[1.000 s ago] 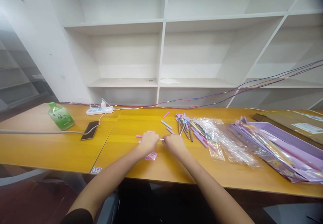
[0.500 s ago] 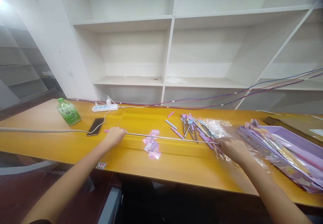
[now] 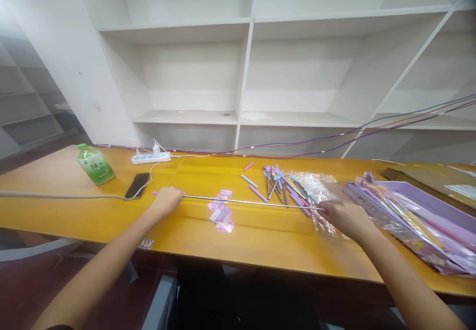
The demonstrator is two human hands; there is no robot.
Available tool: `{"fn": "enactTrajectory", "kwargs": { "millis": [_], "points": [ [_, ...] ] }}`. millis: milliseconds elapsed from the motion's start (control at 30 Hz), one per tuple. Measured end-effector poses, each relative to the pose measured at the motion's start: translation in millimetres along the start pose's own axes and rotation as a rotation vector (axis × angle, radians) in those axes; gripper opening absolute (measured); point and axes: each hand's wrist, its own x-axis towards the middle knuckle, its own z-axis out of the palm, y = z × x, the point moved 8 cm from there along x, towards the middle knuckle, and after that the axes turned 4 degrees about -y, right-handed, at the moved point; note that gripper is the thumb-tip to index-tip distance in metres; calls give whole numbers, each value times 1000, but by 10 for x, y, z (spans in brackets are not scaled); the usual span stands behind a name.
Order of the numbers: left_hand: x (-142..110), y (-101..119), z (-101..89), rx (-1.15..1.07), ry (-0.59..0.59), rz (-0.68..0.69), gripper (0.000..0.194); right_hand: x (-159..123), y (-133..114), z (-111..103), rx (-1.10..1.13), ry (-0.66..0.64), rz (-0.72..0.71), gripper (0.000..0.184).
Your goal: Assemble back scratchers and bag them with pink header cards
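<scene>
A telescopic back scratcher [image 3: 253,202] is stretched out level above the table, its thin metal rod spanning both hands. My left hand [image 3: 169,201] is closed round one end, where a pink tip pokes out on the left. Wrapped round the other end is my right hand [image 3: 342,214], which hides most of the head. Behind the rod lies a pile of back scratchers [image 3: 274,181] with small coloured hand-shaped heads and metal shafts. Loose pink, blue and purple tubes [image 3: 258,194] lie beside them. Small pink and purple cards [image 3: 222,215] are heaped below the rod.
Clear plastic wrapping [image 3: 316,186] lies by my right hand. Further right are a purple box [image 3: 416,196] with packaged items and a cardboard box [image 3: 439,179]. On the left stand a green bottle [image 3: 95,165], a phone [image 3: 137,186] and a power strip [image 3: 150,158] with cables.
The view has shifted slightly, so everything sits a little further left. Both hands keep hold of the stretched-out back scratcher; little else differs.
</scene>
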Motion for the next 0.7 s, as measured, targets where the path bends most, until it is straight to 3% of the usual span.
{"fn": "enactTrajectory", "kwargs": {
  "millis": [167,400,533,633,700],
  "points": [
    [29,-6,-19,6,6,7,36,43,8,-26,12,-16,14,29],
    [-24,42,188,-21,-44,34,33,-10,-43,64,65,-39,-22,24],
    [29,7,112,-78,-16,-14,29,62,-101,20,55,-108,64,27],
    [141,149,-43,-135,13,-13,27,188,-366,-84,37,-142,103,33],
    [247,423,-171,-203,32,46,25,320,-755,-163,46,-136,41,33]
  ]
}}
